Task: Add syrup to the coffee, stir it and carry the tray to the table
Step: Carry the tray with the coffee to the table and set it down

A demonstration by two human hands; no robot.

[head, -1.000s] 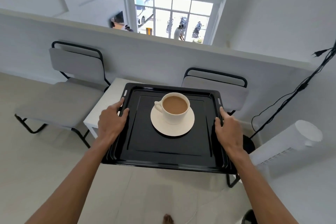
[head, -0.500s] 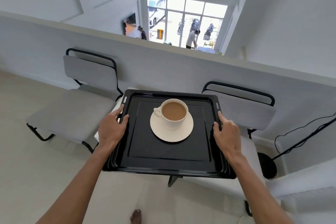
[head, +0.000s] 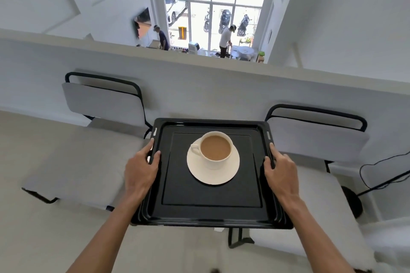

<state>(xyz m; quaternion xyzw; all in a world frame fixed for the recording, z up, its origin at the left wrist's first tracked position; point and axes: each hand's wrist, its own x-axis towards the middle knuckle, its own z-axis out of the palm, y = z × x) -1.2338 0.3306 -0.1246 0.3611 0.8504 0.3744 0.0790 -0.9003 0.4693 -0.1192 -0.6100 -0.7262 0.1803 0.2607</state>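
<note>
A black tray (head: pixel 210 210) is held level in front of the person, gripped on both sides. The left hand (head: pixel 139 170) clasps the tray's left rim, thumb lying over the raised edge on the inside and the fingers curled under and around the outside. The right hand (head: pixel 280 170) clasps the right rim in the same way, its thumb resting along the inner edge. Both forearms reach up from the bottom of the view.

On the tray, a little toward the far end and near the middle between the hands, stands a white saucer (head: pixel 213 175). A white cup (head: pixel 216 150) sits upright on the saucer, slightly off its centre toward the far side, with its handle pointing left. The cup is filled nearly to the brim with light brown milky coffee (head: pixel 215 147); the surface looks smooth and even. No liquid shows on the saucer or on the tray floor.

Under and beyond the tray are two grey chairs with black frames, the left chair (head: pixel 97 117) just past the tray's left corner and the right chair (head: pixel 315 137) beside the right rim. Behind them runs a low white wall (head: pixel 199 86). A black cable (head: pixel 386 175) trails at the far right. The table cannot be made out under the tray.
</note>
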